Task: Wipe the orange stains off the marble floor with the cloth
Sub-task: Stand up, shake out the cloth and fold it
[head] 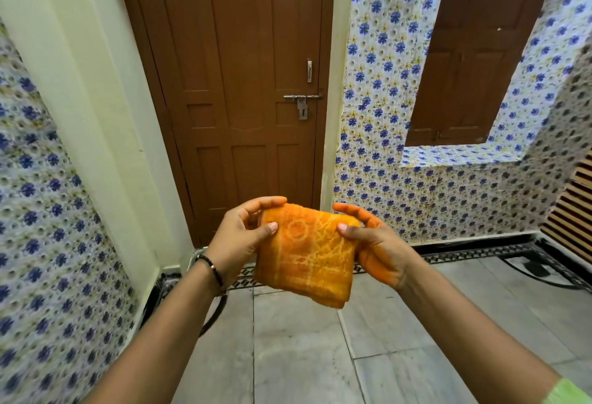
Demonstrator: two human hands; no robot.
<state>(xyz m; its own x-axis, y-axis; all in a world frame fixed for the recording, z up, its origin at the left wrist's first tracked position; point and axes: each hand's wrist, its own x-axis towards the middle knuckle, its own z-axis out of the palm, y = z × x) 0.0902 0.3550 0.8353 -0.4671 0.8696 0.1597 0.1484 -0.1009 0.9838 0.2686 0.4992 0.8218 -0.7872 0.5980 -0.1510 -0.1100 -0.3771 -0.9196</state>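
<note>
— Hands doing what?
— Left hand (242, 237) and right hand (376, 243) are each pinching a top corner of the folded orange cloth (306, 254), holding it up at centre frame.
— And around it?
— Floor (301, 355) is lying below; brown door (237, 83) is standing behind.

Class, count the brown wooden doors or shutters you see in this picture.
2: a bolted door straight ahead behind the cloth, and a shutter recessed in the floral wall, upper right. Others may be out of view.
</note>
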